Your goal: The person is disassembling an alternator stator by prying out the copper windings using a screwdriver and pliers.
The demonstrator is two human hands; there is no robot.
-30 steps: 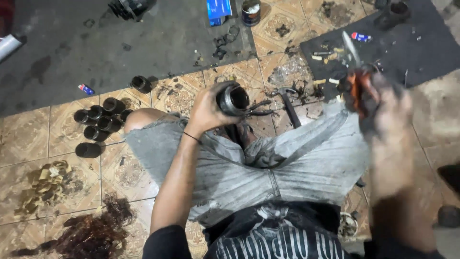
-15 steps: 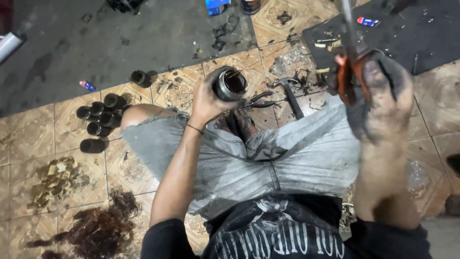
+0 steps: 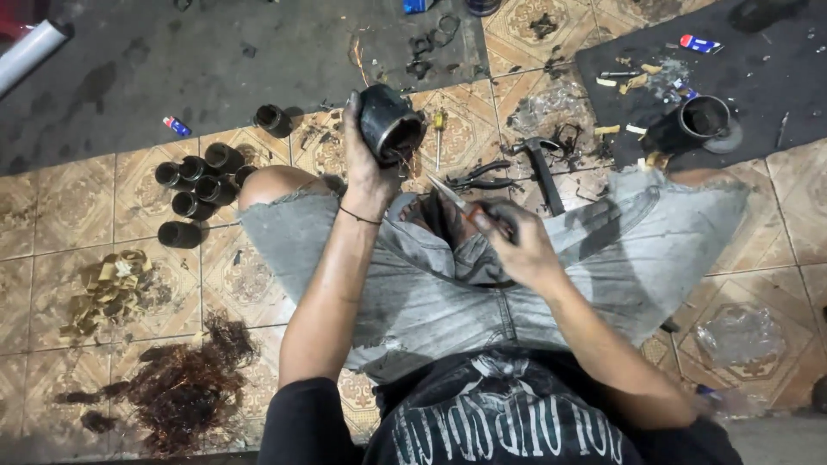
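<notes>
I sit on a tiled floor in grey frayed shorts. My left hand (image 3: 366, 164) grips a black cylindrical metal part (image 3: 390, 125), held up above my left knee with its open end tilted toward me; thin copper-coloured strands hang from its rim. My right hand (image 3: 515, 244) rests over my lap and is closed on a pair of pointed pliers (image 3: 457, 200), whose tip points up and left toward the cylinder, a short way from it.
Several similar black cylinders (image 3: 194, 185) stand to the left, one more (image 3: 270, 118) apart. A hammer (image 3: 541, 168) and pliers (image 3: 482, 176) lie ahead. A black cup-shaped part (image 3: 702, 120) sits on a dark mat. Yellowish scraps (image 3: 108, 288) and copper wire (image 3: 185, 387) lie lower left.
My right hand with the pointed tool has dropped from raised on the right down to my lap. My left hand has tilted the cylinder so its opening faces me.
</notes>
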